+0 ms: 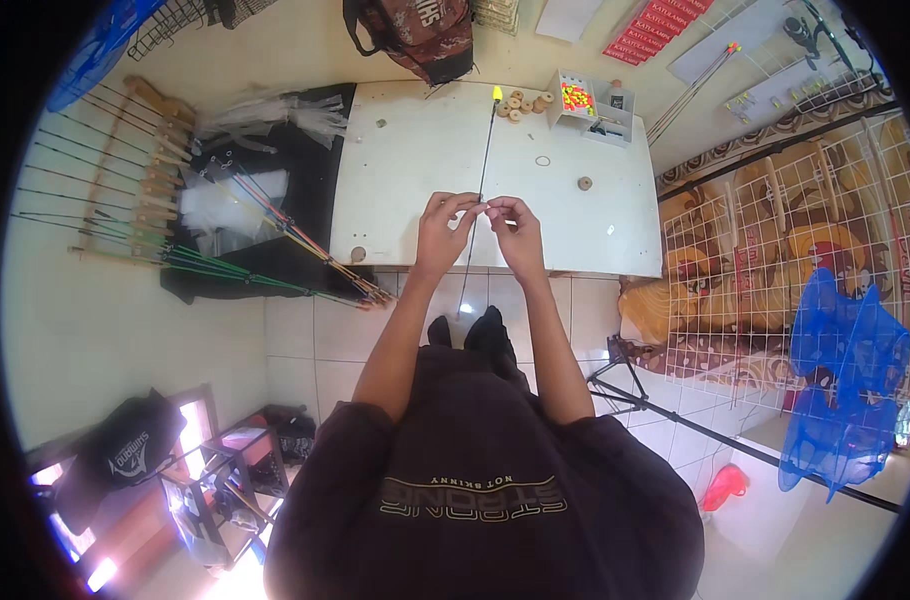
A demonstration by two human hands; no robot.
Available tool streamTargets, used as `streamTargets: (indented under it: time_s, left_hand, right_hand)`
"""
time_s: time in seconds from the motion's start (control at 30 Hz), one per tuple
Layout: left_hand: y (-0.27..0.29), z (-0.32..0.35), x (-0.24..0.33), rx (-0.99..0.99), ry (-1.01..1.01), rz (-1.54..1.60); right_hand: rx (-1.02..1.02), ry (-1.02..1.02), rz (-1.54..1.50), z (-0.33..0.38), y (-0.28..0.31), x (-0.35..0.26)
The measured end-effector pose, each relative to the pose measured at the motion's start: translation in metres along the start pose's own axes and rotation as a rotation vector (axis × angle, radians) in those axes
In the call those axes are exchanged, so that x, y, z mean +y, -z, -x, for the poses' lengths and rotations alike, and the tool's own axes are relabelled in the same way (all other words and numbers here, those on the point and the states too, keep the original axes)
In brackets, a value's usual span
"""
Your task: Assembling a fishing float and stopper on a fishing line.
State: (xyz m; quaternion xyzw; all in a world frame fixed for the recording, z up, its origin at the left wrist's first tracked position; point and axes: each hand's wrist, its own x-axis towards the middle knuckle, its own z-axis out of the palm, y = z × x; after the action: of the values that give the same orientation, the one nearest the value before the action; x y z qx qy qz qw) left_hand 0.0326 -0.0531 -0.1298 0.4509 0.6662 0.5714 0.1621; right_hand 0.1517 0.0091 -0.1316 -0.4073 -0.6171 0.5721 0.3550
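A thin dark fishing rod blank with a bright yellow tip runs away from me over the white table, its other end hanging past the near edge above the floor. My left hand is closed in a pinch on the rod near its middle. Close beside it, my right hand has thumb and fingertips pressed together at the same spot. Something small and pale seems to sit between those right fingertips, too small to name. The two hands' fingertips almost meet over the table's near half.
On the white table are cork rings, a lone cork ring and a divided box of bright small pieces. Colourful rods lean at left beside a wooden rod rack. A white wire grid stands right.
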Motion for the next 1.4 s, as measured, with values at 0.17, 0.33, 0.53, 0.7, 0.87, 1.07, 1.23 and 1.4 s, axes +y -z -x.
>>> streamTargets:
  time_s: [0.17, 0.33, 0.53, 0.7, 0.87, 1.07, 1.23, 1.4]
  left_hand:
    - [0.001, 0.0, 0.003, -0.011, -0.027, 0.025]
    - [0.003, -0.003, 0.005, -0.025, -0.092, 0.05]
    - [0.008, -0.01, 0.016, -0.038, -0.097, 0.047]
    - [0.01, -0.007, 0.009, -0.03, -0.069, 0.119]
    - [0.007, 0.002, -0.005, -0.264, -0.06, 0.03]
    - [0.005, -0.009, 0.01, -0.242, -0.056, 0.067]
    - [0.009, -0.031, 0.027, -0.069, -0.127, 0.107]
    - [0.013, -0.047, 0.049, -0.03, -0.242, 0.14]
  right_hand:
    - [-0.067, 0.078, 0.168, 0.006, 0.0, 0.008]
    - [-0.09, 0.09, 0.2, 0.01, -0.005, 0.007]
    - [0.036, 0.205, 0.246, 0.015, -0.011, 0.002]
    - [0.159, 0.387, 0.216, 0.012, -0.009, -0.017]
    - [0.164, 0.395, 0.176, 0.007, -0.005, -0.049]
    - [0.155, 0.455, 0.158, -0.001, 0.0, -0.07]
    - [0.059, 0.399, 0.206, 0.001, 0.012, -0.044]
    - [-0.135, 0.229, 0.338, 0.011, 0.011, -0.028]
